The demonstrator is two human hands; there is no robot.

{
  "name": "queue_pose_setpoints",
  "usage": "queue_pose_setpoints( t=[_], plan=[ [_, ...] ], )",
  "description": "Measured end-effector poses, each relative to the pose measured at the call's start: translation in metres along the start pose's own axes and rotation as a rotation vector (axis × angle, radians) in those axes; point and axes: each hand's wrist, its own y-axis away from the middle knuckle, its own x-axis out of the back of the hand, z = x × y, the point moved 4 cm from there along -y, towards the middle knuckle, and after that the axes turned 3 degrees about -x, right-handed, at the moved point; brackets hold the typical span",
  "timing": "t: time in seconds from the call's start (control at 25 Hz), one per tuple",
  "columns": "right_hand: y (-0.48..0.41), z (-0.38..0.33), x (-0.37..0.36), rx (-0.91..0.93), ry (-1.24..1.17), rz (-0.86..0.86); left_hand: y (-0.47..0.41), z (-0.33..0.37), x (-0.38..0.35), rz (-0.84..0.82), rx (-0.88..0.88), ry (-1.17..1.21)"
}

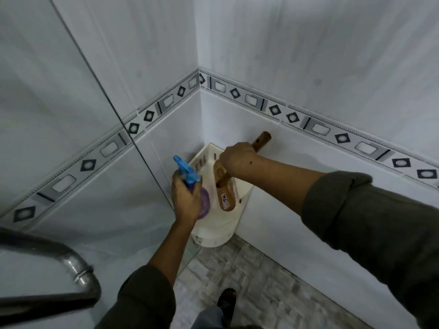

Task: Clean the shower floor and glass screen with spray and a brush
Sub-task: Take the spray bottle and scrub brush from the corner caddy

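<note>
My left hand [185,198] grips a purple spray bottle [204,205] with a blue trigger head [186,170], held just over the left side of a white corner shelf [206,154]. My right hand [237,160] is closed round the brown wooden handle [262,140] of a brush, whose head [226,199] hangs down inside the shelf basket. The glass screen [71,138] stands on the left, its edge running down to the shelf. Grey patterned shower floor [249,281] shows below.
White tiled walls meet in the corner behind the shelf, with a patterned border strip [320,128] at mid height. A chrome bar [71,264] juts in at the lower left. My sandalled foot [226,299] stands on the floor near the bottom edge.
</note>
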Motion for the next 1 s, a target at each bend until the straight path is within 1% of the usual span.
queue_pose_setpoints(
  t=[0.04, 0.12, 0.2, 0.28, 0.36, 0.48, 0.6, 0.72, 0.76, 0.84, 0.92, 1.0],
  plan=[
    [0.009, 0.006, -0.002, -0.006, -0.038, -0.049, 0.002, 0.001, -0.001, -0.007, -0.005, 0.020],
    [0.026, 0.015, -0.013, 0.001, -0.091, -0.084, 0.009, 0.008, -0.006, -0.019, -0.039, 0.043],
    [0.047, 0.027, -0.035, -0.017, -0.161, -0.138, 0.019, 0.018, -0.019, -0.050, -0.088, 0.054],
    [0.074, 0.039, -0.063, -0.064, -0.242, -0.231, 0.031, 0.032, -0.036, -0.111, -0.156, 0.070],
    [0.105, 0.052, -0.091, -0.111, -0.301, -0.315, 0.050, 0.049, -0.055, -0.202, -0.220, 0.124],
    [0.159, 0.073, -0.146, -0.226, -0.421, -0.429, 0.091, 0.075, -0.091, -0.394, -0.300, 0.187],
    [0.232, 0.094, -0.217, -0.385, -0.602, -0.525, 0.157, 0.099, -0.132, -0.585, -0.362, 0.203],
    [0.318, 0.103, -0.294, -0.606, -0.937, -0.601, 0.228, 0.107, -0.180, -0.796, -0.427, 0.175],
    [0.349, 0.104, -0.320, -0.700, -1.043, -0.599, 0.256, 0.109, -0.196, -0.883, -0.425, 0.163],
    [0.390, 0.101, -0.363, -0.860, -1.178, -0.591, 0.298, 0.112, -0.220, -1.026, -0.446, 0.139],
    [0.447, 0.089, -0.406, -1.023, -1.343, -0.569, 0.361, 0.122, -0.246, -1.179, -0.462, 0.139],
    [0.474, 0.074, -0.432, -1.166, -1.570, -0.488, 0.397, 0.128, -0.260, -1.256, -0.409, 0.153]
  ],
)
